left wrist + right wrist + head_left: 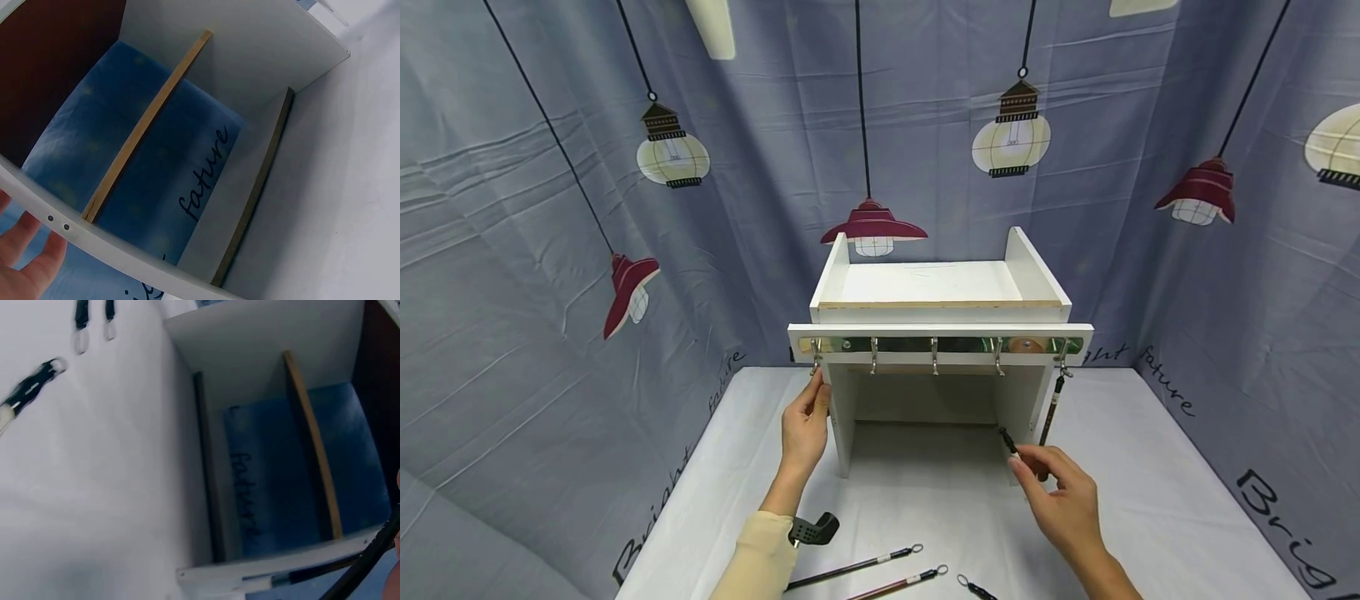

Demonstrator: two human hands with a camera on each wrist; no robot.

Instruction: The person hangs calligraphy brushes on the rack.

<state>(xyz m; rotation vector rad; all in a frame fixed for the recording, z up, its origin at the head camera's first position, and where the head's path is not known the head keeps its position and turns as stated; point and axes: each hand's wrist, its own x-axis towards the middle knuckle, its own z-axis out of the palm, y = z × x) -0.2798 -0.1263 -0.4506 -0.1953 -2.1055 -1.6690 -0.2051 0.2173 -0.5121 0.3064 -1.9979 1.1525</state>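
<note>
Backdrop: blue-grey curtain [925, 108] printed with lamps, hanging behind and to both sides of a white-covered table [1157, 508].
White stand: upright on the table; a shelf [932, 283] on top, a front rail [910, 359] with five hooks below it.
Rightmost hook [1063, 358]: occupied by a hanging rod [1052, 408], dark and slender, suspended by its upper end.
Three middle hooks [935, 357]: bare.
Right hand [1058, 496]: thumb and fingers pinch the held rod [1009, 442]; its ringed end points up and away from the person, below the rail and apart from every hook.
Left hand [805, 429]: raised, fingertips at the leftmost hook [816, 354]; whether they grip it or merely touch it cannot be told.
Step in hand: judged to be hanging rods on the rail, the held one not yet placed.
Next move: judged to call for lifting the ring to a bare hook and passing it over the curved tip, with the rail kept steady.
Loose rods [850, 569]: three, lying on the table nearer the person, ringed ends towards the stand.
Obstruction: hanging rod is close beside the right hand and could be knocked; the small ring probably demands careful aim.
Left wrist: black device [812, 530] worn beside a cream sleeve [756, 554].
</note>
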